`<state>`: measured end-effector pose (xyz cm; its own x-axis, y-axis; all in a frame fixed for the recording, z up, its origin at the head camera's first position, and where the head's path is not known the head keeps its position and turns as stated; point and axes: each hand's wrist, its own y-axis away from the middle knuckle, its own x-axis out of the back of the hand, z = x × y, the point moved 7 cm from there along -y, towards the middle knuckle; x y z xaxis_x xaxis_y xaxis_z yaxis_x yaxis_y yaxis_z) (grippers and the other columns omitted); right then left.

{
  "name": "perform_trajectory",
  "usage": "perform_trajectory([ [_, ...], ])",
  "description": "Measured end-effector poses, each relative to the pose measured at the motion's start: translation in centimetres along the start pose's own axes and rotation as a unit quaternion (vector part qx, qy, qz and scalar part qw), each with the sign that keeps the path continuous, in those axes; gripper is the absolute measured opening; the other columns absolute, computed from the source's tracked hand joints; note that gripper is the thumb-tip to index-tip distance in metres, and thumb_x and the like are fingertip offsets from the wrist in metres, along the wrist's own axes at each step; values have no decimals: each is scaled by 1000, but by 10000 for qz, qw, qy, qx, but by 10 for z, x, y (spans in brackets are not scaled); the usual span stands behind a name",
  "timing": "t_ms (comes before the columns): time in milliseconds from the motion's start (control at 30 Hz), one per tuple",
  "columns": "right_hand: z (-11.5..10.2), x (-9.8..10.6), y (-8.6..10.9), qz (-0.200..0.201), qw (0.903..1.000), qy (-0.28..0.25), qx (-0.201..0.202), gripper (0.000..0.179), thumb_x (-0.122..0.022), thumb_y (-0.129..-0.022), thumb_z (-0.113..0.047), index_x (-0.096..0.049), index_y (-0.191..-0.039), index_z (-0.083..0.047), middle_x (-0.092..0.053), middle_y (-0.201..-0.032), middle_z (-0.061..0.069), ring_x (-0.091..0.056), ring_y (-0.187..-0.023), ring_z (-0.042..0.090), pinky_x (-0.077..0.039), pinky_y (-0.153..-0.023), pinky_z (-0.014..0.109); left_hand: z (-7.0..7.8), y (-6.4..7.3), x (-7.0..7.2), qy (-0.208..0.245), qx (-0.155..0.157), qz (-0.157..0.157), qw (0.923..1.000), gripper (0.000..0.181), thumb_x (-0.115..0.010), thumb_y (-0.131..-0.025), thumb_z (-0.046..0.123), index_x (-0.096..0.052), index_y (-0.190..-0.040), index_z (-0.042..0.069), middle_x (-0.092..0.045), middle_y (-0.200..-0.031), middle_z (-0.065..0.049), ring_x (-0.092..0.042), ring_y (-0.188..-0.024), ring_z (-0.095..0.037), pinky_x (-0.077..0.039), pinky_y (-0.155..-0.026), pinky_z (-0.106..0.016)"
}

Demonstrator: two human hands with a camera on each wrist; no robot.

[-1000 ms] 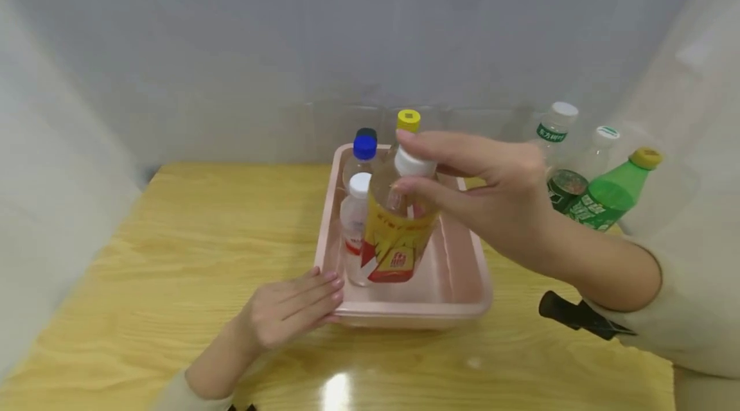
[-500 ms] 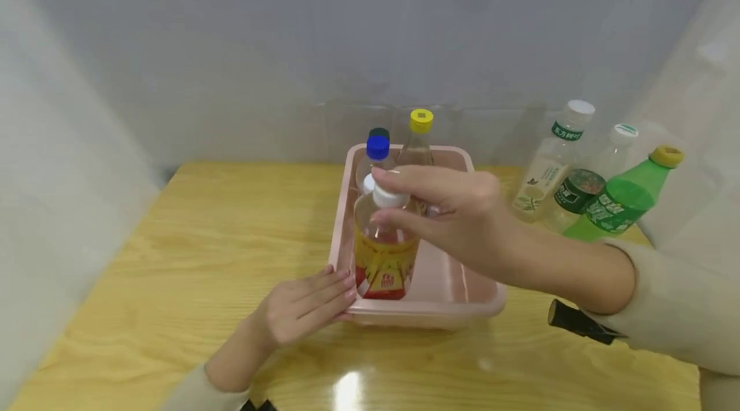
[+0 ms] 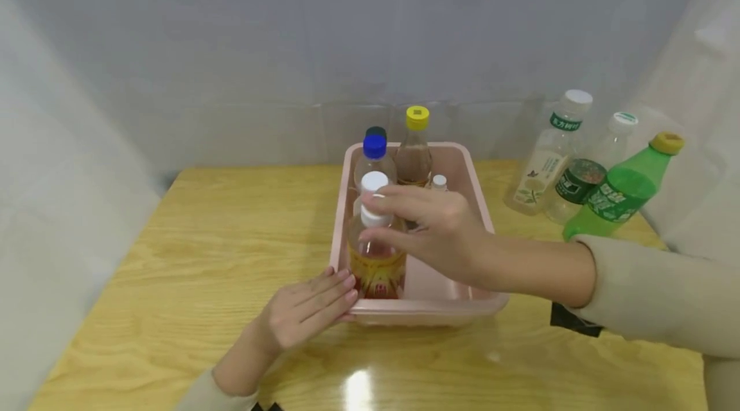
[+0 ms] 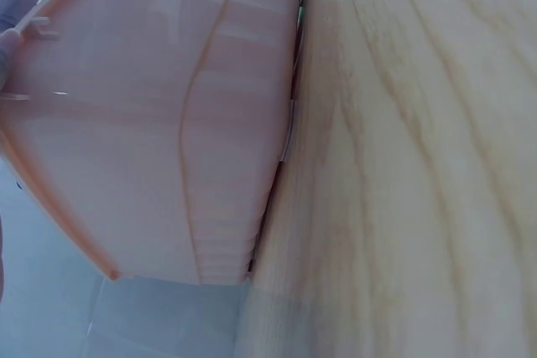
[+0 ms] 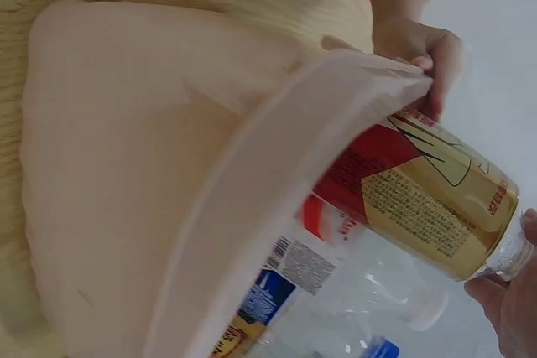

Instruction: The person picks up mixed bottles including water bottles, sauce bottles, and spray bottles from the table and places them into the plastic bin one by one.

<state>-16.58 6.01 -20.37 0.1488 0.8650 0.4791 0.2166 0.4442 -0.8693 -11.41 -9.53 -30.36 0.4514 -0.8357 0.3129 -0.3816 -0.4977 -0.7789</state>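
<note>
A tub (image 3: 428,317) sits on the surface (image 3: 220,250); the front bottle (image 3: 377,264) is in its near-left part, other bottles (image 3: 414,164) behind, three more bottles (image 3: 625,191) rightward.

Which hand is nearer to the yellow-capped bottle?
The right hand, in front of the yellow-capped bottle. The left hand is farther, at the near-left corner of the pink bin.

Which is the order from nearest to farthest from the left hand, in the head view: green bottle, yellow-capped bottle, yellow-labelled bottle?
1. Yellow-labelled bottle: in the pink basin, beside the left hand.
2. Yellow-capped bottle: at the basin's back.
3. Green bottle: outside the basin, to the right.
</note>
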Motion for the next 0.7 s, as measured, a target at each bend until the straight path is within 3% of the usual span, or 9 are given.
perform_trajectory([
  [233, 4, -11, 13, -267, 9994, 203, -115, 38, -86, -63, -15, -71, -93, 2, -72, -94, 15, -71, -84, 22, -58, -80, 17, 1, 0, -1, -26, 69, -47, 10000, 20, -63, -89, 15, -69, -94, -3, -71, -92, -19, -72, -80, -25, -63, -69, -31],
  [533, 8, -21, 23, -583, 9977, 217, -254, 43, -86, -66, -18, -66, -99, 2, -71, -97, 10, -70, -82, 16, -57, -79, 12, 1, 1, -1, -64, 32, -16, 10000, 20, -64, -89, 15, -69, -97, -4, -70, -97, -19, -72, -84, -24, -63, -71, -30],
  [700, 11, -25, 27, -781, 9952, 97, -575, 46, -85, -67, -21, -64, -101, 0, -70, -96, 8, -69, -81, 13, -57, -75, 11, 2, 2, -1, -61, 40, -55, 10000, 20, -63, -89, 14, -69, -97, -4, -70, -95, -19, -72, -83, -24, -63, -71, -29],
])
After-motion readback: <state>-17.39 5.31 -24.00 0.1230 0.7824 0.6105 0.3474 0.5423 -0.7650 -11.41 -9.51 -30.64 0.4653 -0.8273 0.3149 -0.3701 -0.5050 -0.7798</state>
